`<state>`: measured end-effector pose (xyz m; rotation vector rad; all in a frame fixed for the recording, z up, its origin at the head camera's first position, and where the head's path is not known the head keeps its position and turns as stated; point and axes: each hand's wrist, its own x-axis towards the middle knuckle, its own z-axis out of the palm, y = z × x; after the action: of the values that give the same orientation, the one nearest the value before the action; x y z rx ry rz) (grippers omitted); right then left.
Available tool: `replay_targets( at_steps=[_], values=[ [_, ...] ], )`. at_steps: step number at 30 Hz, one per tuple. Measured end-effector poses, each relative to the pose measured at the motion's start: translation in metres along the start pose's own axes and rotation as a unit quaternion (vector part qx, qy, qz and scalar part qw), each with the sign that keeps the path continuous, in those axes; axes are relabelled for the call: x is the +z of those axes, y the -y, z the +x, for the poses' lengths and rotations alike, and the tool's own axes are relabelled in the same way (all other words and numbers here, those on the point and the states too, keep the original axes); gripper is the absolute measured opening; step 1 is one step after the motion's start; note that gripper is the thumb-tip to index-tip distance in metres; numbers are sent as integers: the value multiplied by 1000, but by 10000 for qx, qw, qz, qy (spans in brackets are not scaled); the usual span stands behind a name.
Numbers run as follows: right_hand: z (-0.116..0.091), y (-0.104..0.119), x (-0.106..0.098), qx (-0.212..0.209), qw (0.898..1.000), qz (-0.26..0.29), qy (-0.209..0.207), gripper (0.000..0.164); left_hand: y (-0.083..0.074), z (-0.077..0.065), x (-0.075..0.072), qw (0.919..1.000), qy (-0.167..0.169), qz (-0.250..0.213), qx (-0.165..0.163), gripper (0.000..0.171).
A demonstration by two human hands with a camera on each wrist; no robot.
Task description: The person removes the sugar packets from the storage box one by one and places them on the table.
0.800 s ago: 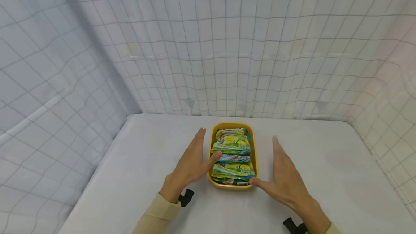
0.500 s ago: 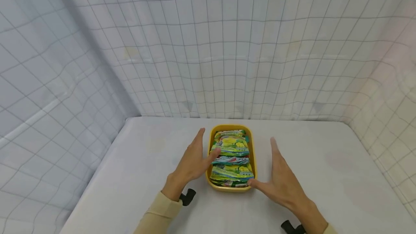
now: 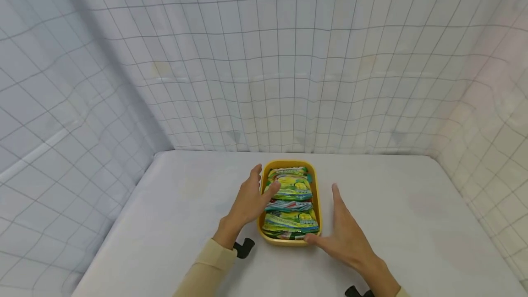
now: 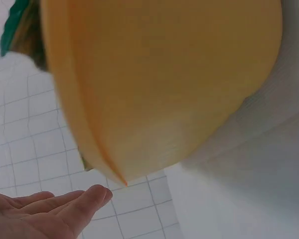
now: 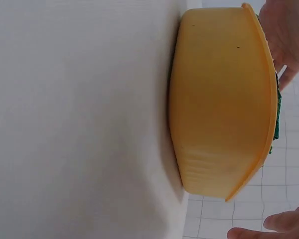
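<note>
A yellow plastic tub (image 3: 318, 200) stands on the white tabletop, filled with several green and yellow packets (image 3: 290, 221). My left hand (image 3: 246, 203) is at its left side, fingers straight and thumb stretched over the rim above the packets. On the right, my right hand (image 3: 348, 235) has its fingers extended, with the thumb tip at the near right corner of the rim. In the left wrist view the tub's wall (image 4: 164, 84) rises close by, and my fingers (image 4: 84, 206) lie beyond the rim. The right wrist view has the tub's side (image 5: 219, 99) resting on the table.
The white table (image 3: 185, 196) reaches back to a white, grid-lined fabric wall (image 3: 284, 81). Similar fabric hangs at the left (image 3: 53, 150) and right (image 3: 491, 150). A black wrist device (image 3: 244, 247) sits on the left wrist, another (image 3: 358, 292) on the right.
Both hands have drawn nearer to the tub's sides, the right hand moving left toward it. The head view has shifted slightly. The tub keeps its place on the table.
</note>
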<state>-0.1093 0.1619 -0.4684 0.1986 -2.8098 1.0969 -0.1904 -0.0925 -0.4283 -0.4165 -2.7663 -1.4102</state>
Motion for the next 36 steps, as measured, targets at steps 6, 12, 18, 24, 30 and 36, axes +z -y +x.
replay_targets(
  at_steps=[6,12,18,24,30,36],
  values=[
    [0,-1,11,39,9999,-40,161,139,7,7,12,9999,90,46,6,94],
    [0,-3,21,-23,9995,43,310,140,5,10,18,9997,192,-143,48,95],
    [0,-4,27,-302,9989,121,333,142,0,12,25,9993,363,-127,4,97],
    [2,-2,29,-439,9976,103,526,141,-5,12,30,9988,328,-294,-219,88],
    [2,-2,30,-104,9964,12,836,142,-10,17,32,9932,310,-533,-989,77],
    [2,1,34,-43,9969,-66,787,141,-15,22,32,9893,395,-251,-1382,76]
  ],
)
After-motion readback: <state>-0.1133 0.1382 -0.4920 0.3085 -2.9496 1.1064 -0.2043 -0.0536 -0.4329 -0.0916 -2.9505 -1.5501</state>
